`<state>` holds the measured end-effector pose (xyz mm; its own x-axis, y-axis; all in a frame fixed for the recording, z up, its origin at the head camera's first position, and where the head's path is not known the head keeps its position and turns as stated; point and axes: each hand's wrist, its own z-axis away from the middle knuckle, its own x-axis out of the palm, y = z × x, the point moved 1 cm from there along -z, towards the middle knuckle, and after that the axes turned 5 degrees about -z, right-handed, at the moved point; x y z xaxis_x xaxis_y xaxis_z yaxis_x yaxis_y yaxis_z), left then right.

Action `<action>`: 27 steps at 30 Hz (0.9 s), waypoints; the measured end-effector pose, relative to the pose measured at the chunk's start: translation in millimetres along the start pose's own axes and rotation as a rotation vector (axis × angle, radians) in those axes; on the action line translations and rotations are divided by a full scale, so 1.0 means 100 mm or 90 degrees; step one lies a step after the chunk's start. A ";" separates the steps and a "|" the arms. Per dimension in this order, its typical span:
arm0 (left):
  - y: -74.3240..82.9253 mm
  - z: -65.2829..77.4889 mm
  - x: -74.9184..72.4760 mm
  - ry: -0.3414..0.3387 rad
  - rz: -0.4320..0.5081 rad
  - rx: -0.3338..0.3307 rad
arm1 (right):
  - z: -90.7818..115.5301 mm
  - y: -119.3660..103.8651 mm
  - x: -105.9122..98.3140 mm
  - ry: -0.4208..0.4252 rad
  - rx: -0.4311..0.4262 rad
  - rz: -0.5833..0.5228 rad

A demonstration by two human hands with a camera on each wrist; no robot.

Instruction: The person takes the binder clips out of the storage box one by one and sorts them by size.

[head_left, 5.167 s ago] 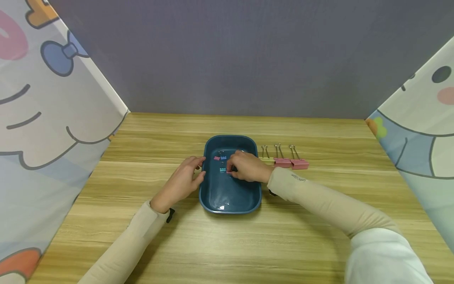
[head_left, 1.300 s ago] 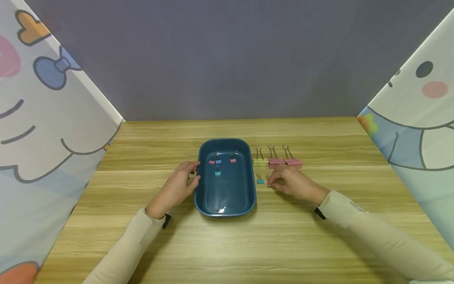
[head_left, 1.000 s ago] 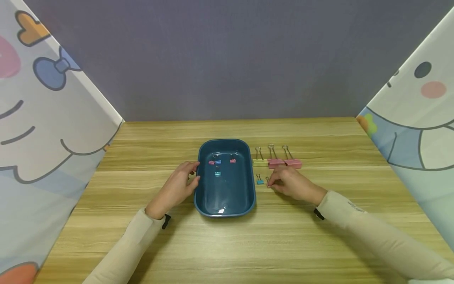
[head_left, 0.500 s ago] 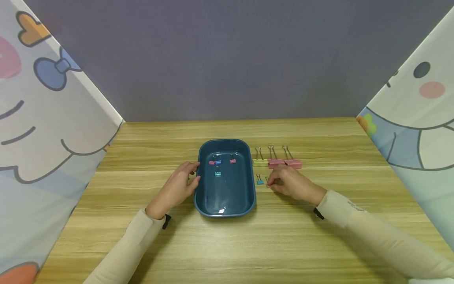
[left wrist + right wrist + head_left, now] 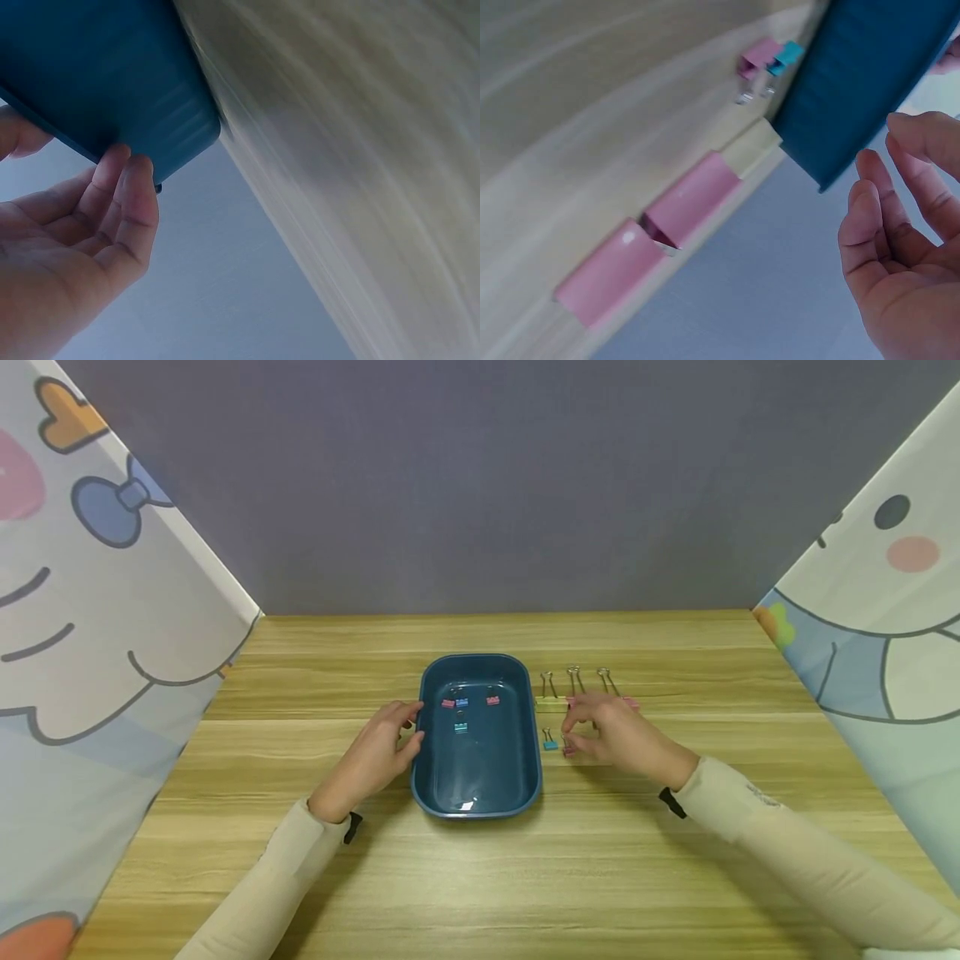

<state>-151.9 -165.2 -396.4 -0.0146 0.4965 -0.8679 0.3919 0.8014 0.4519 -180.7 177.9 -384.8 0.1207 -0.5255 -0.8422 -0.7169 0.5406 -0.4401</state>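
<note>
My left hand (image 5: pixel 375 760) rests its fingertips on the left wall of a dark blue tray (image 5: pixel 480 777), fingers loosely bent. In the right wrist view my right hand (image 5: pixel 907 232) has thumb and fingers apart with nothing between them. Just below its fingertips, a small pink binder clip (image 5: pixel 569 750) stands on the table beside a small blue binder clip (image 5: pixel 551 745). Inside the tray lie a pink clip (image 5: pixel 447 703), a blue clip (image 5: pixel 462 702), a teal clip (image 5: pixel 461 727) and another pink clip (image 5: pixel 492 700).
Right of the tray, a large yellow binder clip (image 5: pixel 552 704) stands in a row with two large pink binder clips (image 5: pixel 694 191), partly hidden by the right hand in the head view. A grey panel (image 5: pixel 480 485) rises behind the wooden table (image 5: pixel 465 893).
The right hand left the tray, where a pink clip now lies, and pinched the small pink clip on the table. Its fingers have since parted from that clip. The left hand stays at the tray.
</note>
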 end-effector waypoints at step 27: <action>0.00 0.00 0.00 0.006 0.010 0.002 | -0.48 -0.34 0.06 -0.037 -0.040 -0.032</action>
<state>-151.9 -165.4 -396.0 -0.0166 0.5122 -0.8587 0.3948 0.7924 0.4650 -188.6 125.3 -359.8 0.1957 -0.5110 -0.8370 -0.7506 0.4713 -0.4632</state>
